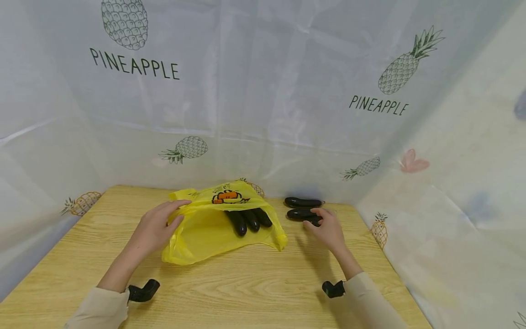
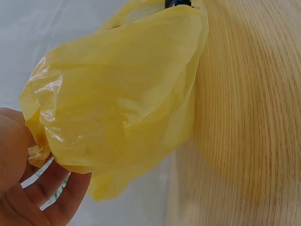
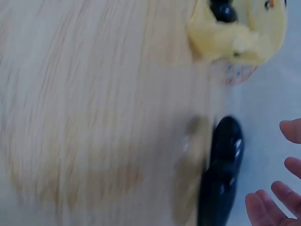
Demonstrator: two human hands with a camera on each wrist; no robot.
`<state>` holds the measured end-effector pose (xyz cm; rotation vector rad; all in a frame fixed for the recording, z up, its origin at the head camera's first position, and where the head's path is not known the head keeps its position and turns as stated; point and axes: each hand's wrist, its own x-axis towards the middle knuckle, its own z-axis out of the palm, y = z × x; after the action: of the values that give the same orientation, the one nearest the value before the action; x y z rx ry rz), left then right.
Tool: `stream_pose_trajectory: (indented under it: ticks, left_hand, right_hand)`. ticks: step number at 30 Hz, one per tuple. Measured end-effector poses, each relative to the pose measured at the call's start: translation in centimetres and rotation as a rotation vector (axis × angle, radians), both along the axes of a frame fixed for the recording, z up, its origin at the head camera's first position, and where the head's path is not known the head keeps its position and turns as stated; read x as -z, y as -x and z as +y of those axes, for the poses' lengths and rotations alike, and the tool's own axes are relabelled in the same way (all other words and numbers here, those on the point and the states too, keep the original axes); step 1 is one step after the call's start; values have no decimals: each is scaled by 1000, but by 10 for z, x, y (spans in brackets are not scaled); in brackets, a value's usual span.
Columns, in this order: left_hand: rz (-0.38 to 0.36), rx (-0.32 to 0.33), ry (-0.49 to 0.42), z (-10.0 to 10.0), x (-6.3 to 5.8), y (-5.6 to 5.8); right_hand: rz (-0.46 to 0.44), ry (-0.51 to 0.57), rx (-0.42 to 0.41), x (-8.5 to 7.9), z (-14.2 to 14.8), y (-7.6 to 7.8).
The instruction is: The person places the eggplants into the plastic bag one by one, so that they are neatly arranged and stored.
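Observation:
A yellow plastic bag (image 1: 205,233) lies on its side with its mouth facing me, and several dark eggplants (image 1: 237,223) show inside it. My left hand (image 1: 154,228) pinches the bag's left edge between thumb and fingers; in the left wrist view the gathered plastic (image 2: 40,153) sits in the grasp. Right of the bag, one eggplant (image 1: 303,202) lies at the back of the table, with another eggplant (image 1: 300,214) in front of it. Over that nearer one hovers my right hand (image 1: 328,230), fingers spread and partly covering it. The right wrist view shows the fingers (image 3: 282,193) apart from the eggplants (image 3: 221,183).
The wooden table (image 1: 246,292) spreads in front of both hands. White curtain sheets (image 1: 263,91) printed with pineapples hang behind it and at the sides, close to the back edge. A black wrist mount (image 1: 144,290) sticks out beside my left sleeve, another mount (image 1: 334,289) beside the right.

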<state>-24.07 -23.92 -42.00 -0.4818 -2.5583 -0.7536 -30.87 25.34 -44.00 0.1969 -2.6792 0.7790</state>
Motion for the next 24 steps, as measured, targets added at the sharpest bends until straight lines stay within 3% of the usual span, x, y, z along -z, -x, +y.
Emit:
stream_pose_trajectory:
  ticks: [9,24]
  left_hand:
    - [-1,2,4,0,1,1]
    - [0,-2,-8,1,0,-1]
  right_hand:
    - [-76,-32,34,15,20,12]
    - [-182,-86,54,24,17,19]
